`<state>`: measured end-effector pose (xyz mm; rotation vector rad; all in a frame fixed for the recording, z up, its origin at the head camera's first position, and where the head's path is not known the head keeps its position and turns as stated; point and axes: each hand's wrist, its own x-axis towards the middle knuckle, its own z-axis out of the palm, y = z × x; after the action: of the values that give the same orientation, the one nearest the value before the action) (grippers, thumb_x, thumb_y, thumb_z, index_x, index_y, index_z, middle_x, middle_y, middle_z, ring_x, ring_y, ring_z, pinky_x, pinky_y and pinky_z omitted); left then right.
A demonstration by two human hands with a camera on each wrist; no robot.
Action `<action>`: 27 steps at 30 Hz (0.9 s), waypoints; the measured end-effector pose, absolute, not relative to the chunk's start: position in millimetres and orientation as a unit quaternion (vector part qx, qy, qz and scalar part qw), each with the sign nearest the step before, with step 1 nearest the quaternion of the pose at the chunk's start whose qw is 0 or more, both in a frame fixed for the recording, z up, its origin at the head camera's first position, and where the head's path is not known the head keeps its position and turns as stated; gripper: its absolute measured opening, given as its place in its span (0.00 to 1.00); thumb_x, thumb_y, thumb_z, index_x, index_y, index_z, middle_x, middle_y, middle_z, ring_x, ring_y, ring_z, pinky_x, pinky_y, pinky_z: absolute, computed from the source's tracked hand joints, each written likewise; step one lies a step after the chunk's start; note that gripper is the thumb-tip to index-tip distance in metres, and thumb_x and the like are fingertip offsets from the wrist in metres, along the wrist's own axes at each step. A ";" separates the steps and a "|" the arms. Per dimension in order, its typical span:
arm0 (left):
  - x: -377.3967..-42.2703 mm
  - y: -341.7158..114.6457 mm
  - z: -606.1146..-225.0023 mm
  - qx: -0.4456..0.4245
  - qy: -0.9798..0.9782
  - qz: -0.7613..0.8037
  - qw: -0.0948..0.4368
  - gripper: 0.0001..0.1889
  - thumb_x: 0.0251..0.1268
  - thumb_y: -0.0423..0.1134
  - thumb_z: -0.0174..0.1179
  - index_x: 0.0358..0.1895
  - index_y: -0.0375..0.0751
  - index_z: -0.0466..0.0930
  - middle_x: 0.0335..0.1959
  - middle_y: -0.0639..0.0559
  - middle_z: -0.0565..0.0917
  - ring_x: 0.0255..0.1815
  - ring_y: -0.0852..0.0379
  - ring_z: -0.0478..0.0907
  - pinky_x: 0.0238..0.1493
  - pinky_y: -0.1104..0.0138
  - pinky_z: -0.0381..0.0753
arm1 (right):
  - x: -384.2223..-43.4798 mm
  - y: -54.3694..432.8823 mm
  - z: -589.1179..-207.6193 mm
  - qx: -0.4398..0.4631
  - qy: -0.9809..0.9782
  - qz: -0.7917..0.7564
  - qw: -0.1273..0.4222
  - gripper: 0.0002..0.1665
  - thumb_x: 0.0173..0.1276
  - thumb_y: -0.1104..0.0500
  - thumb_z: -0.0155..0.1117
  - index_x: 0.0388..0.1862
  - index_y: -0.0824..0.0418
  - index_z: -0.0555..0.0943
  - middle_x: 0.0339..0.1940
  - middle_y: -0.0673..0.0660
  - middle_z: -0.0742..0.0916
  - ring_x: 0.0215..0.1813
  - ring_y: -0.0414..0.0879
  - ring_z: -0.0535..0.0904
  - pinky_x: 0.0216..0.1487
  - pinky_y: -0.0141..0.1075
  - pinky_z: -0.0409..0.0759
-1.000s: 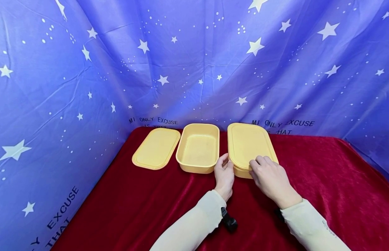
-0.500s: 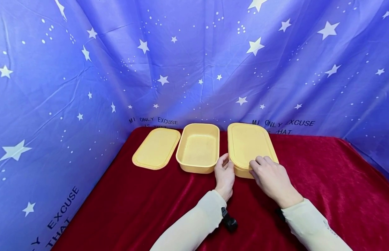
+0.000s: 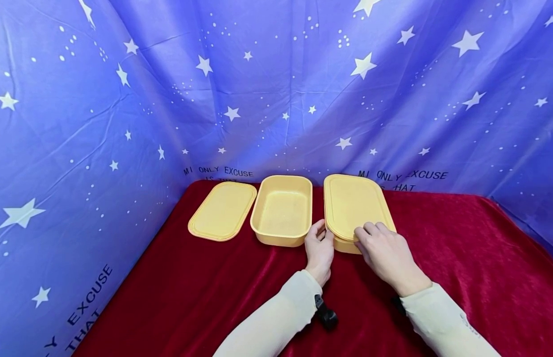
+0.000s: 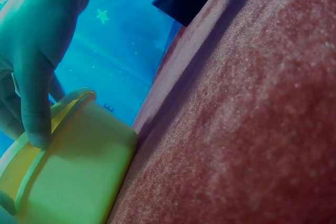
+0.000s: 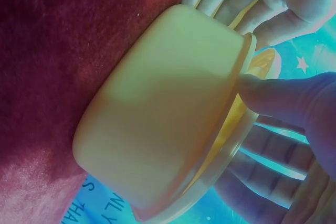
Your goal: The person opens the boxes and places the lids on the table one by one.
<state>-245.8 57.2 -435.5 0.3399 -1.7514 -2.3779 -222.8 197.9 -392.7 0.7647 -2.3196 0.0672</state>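
Note:
At the right of the head view stands a yellow lidded box [image 3: 346,246]. Its lid [image 3: 354,203] is raised off the rim at the near edge, where the right wrist view shows a gap. My right hand [image 3: 385,253] pinches this near edge, with the thumb in the gap below the lid and the fingers over it. My left hand [image 3: 319,250] rests against the box's near left corner, its fingers fairly straight along the side wall in the right wrist view. The lid hides what is inside the box.
A second yellow box [image 3: 282,241], uncovered and with nothing in it, stands just left of my left hand. Another yellow lid [image 3: 222,210] lies flat beyond it. Red velvet cloth [image 3: 214,307] covers the table; a blue starry curtain [image 3: 276,99] hangs behind.

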 end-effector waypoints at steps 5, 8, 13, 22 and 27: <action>-244.9 57.8 -435.1 0.119 -0.586 -0.797 0.085 0.16 0.63 0.30 0.60 0.54 0.38 0.78 0.49 0.45 0.80 0.53 0.52 0.75 0.51 0.61 0.77 | -223.2 197.6 -394.2 0.297 -0.889 0.025 0.347 0.13 0.51 0.65 0.71 0.26 0.59 0.73 0.23 0.55 0.74 0.25 0.54 0.72 0.15 0.41 0.67; -245.1 57.9 -435.3 0.118 -0.586 -0.797 0.085 0.15 0.63 0.30 0.60 0.53 0.38 0.78 0.48 0.45 0.80 0.52 0.52 0.76 0.50 0.61 0.77 | -223.3 197.7 -394.8 0.298 -0.889 0.024 0.347 0.12 0.52 0.65 0.70 0.26 0.59 0.73 0.23 0.55 0.74 0.25 0.54 0.72 0.14 0.41 0.67; -246.0 57.9 -435.1 0.121 -0.586 -0.797 0.082 0.14 0.63 0.30 0.60 0.52 0.39 0.78 0.47 0.46 0.81 0.51 0.53 0.76 0.50 0.62 0.77 | -222.7 197.3 -394.1 0.297 -0.889 0.024 0.347 0.12 0.52 0.65 0.69 0.25 0.60 0.72 0.23 0.55 0.73 0.25 0.54 0.72 0.14 0.40 0.66; -246.5 58.3 -435.6 0.119 -0.587 -0.797 0.080 0.15 0.63 0.28 0.59 0.53 0.39 0.78 0.47 0.47 0.80 0.51 0.54 0.75 0.50 0.62 0.77 | -222.5 197.1 -392.7 0.299 -0.885 0.024 0.355 0.10 0.53 0.65 0.66 0.25 0.61 0.72 0.22 0.55 0.72 0.25 0.54 0.72 0.13 0.40 0.66; -246.4 58.1 -436.0 0.120 -0.585 -0.799 0.076 0.15 0.64 0.28 0.58 0.53 0.40 0.78 0.47 0.47 0.80 0.51 0.55 0.76 0.50 0.62 0.77 | -222.6 196.9 -393.4 0.299 -0.883 0.024 0.360 0.08 0.54 0.65 0.63 0.25 0.61 0.72 0.21 0.55 0.72 0.24 0.54 0.72 0.11 0.40 0.65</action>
<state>-246.4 58.1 -436.0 0.3593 -1.7532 -2.3940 -222.6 196.9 -393.4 0.7715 -2.2764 0.0616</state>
